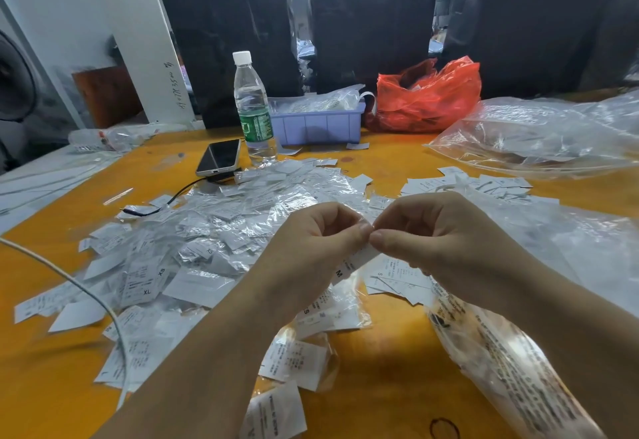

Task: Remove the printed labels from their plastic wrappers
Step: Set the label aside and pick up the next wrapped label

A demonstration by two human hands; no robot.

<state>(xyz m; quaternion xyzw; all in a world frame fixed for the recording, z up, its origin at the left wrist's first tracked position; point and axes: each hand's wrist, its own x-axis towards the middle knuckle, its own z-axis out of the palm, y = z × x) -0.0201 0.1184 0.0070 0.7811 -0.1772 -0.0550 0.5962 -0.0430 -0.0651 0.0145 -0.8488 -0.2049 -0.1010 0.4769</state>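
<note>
Both hands [371, 231] pinch an "M" label [352, 262] between them.

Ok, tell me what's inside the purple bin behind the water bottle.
The purple bin holds crinkled clear plastic bags heaped above its rim, with a white strip curling out at the right. Anything beneath them is hidden by its walls.

A white printed label marked M [352, 262], partly in clear wrapper, hangs tilted between both pinching hands, above loose wrapped labels [207, 231].
</note>
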